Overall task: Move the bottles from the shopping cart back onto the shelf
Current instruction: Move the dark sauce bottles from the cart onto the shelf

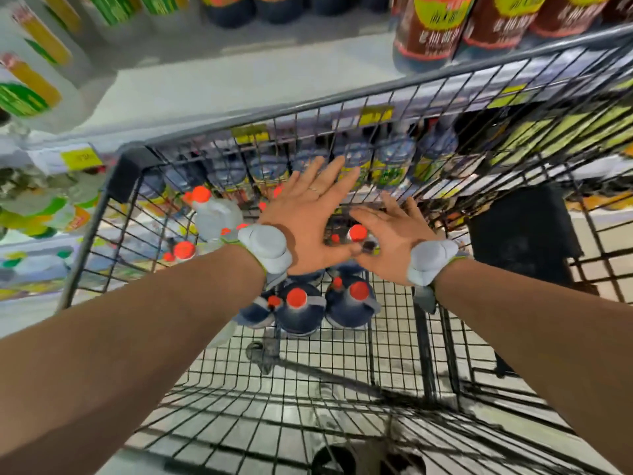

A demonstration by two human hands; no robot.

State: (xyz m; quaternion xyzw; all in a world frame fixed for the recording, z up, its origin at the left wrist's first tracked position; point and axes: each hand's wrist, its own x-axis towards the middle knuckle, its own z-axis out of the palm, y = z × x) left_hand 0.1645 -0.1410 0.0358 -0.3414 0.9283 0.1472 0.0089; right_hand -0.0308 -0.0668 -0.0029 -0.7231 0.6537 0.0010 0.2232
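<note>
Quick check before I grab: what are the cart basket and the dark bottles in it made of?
Cart basket: metal wire grid, dark coated, going by thin crossing bars. Dark bottles: probably plastic, glossy, with matte orange-red caps; blur leaves glass possible.

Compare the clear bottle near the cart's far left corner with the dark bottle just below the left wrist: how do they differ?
The clear bottle has a pale, see-through body; the dark bottle looks almost black. The clear bottle sits close to the left wall of the cart, while the dark bottle sits in a cluster mid-basket, nearer the camera. Both have orange-red caps and both are in the cart.
</note>
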